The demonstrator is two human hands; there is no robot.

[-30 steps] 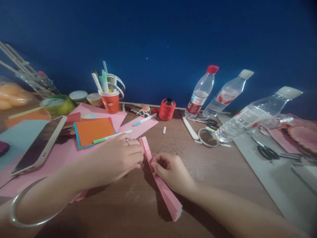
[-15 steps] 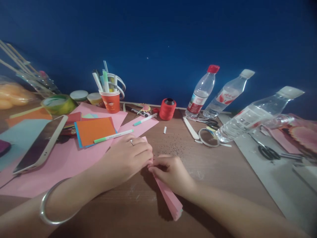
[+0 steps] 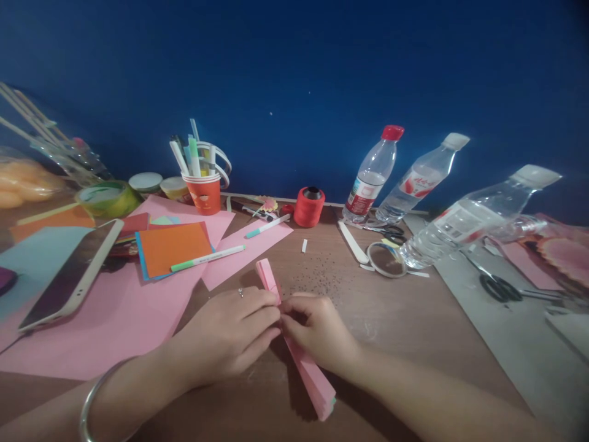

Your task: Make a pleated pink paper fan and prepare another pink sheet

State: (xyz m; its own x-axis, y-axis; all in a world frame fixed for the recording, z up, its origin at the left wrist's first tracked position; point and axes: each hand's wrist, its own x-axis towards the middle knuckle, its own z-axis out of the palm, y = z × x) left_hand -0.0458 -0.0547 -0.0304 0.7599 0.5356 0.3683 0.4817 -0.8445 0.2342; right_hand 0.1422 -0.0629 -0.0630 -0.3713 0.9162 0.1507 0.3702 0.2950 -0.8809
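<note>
A long pink strip of accordion-folded paper (image 3: 311, 380) lies on the brown table (image 3: 396, 325), running from near centre toward the front. My left hand (image 3: 230, 331), with a ring on one finger and a silver bangle on the wrist, pinches the strip near its middle. My right hand (image 3: 319, 331) pinches the same spot from the other side. The fingertips of both hands meet on the paper. The strip's far end (image 3: 267, 274) sticks out beyond the hands.
Pink sheets (image 3: 115, 319), an orange pad (image 3: 172, 247), markers and a phone (image 3: 69, 276) lie at the left. An orange cup of pens (image 3: 205, 191), a red thread spool (image 3: 308, 207), three water bottles (image 3: 372, 175), a tape ring (image 3: 385, 259) and scissors (image 3: 499, 288) stand behind and right.
Both hands have slid toward me along the folded strip and closed together at its middle, so its far end shows again. The strip lies slightly nearer.
</note>
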